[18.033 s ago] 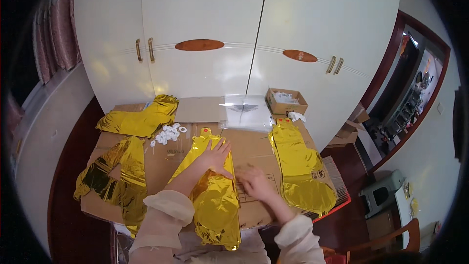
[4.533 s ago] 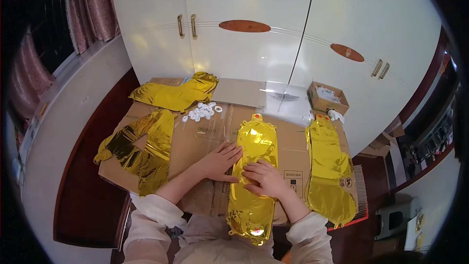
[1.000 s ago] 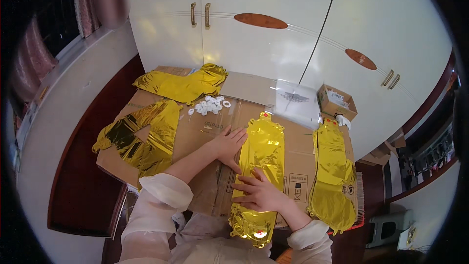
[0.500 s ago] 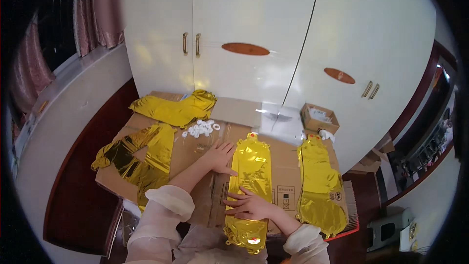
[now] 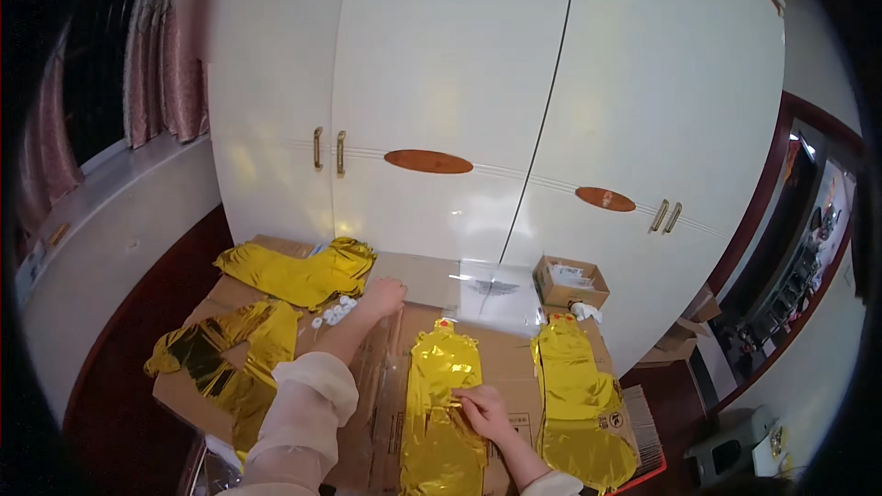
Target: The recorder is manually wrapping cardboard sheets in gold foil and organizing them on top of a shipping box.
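Head view: the right hand (image 5: 484,407) rests on the middle gold foil balloon (image 5: 441,404), fingers pinched on the foil near its centre, so that grip is closed on the balloon. The balloon lies flat on the flattened cardboard (image 5: 505,358) covering the table, its long axis running away from the person, its red-tipped neck at the far end. The left hand (image 5: 384,296) reaches forward and to the left, well apart from the balloon; it sits just beside the cluster of small white pieces (image 5: 334,311), fingers curled, but I cannot tell whether it holds anything. The right hand is clearly the nearer one to the balloon.

Counted: 4 heaps of gold foil in all, namely the held balloon, 1 right balloon (image 5: 577,404), 1 far-left pile (image 5: 299,273) and 1 near-left pile (image 5: 230,358). 1 small open cardboard box (image 5: 570,283) stands by the white wardrobe doors (image 5: 514,110).
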The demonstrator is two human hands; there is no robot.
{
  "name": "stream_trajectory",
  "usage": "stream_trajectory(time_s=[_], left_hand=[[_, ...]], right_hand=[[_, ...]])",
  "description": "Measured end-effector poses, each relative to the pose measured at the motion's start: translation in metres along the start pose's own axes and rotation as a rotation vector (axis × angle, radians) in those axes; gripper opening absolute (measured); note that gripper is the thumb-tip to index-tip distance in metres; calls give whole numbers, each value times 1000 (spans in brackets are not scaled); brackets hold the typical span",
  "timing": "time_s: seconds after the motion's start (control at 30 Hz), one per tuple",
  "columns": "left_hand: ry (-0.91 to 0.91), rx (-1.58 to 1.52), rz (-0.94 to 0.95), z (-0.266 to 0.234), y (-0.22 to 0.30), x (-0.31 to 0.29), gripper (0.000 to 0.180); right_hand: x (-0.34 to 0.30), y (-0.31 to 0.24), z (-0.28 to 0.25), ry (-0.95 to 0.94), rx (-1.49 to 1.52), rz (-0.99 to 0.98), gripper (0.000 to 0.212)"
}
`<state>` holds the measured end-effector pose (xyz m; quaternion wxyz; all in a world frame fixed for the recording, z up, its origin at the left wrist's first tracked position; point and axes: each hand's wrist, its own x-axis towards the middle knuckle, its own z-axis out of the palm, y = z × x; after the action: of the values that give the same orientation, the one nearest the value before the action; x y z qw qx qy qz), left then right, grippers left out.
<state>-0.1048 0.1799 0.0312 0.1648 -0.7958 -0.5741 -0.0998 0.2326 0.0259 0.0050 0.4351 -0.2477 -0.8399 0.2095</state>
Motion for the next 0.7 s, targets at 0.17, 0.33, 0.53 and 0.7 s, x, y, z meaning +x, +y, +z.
stream_trajectory(time_s=[0.17,0.33,0.53,0.7], left_hand=[[-133,26,88,1,-27,30,37],[-264,82,160,-3,-34,46,40],[-291,35,181,-2,-42,48,40],[-292,-17,164,10,-50,50,34]], right_hand=[[2,-1,2,-10,-23,25,19],[6,-7,-2,-60,-47,83,20],[8,-4,0,-28,-15,24,22],[12,-7,-2,-36,-11,34,23]])
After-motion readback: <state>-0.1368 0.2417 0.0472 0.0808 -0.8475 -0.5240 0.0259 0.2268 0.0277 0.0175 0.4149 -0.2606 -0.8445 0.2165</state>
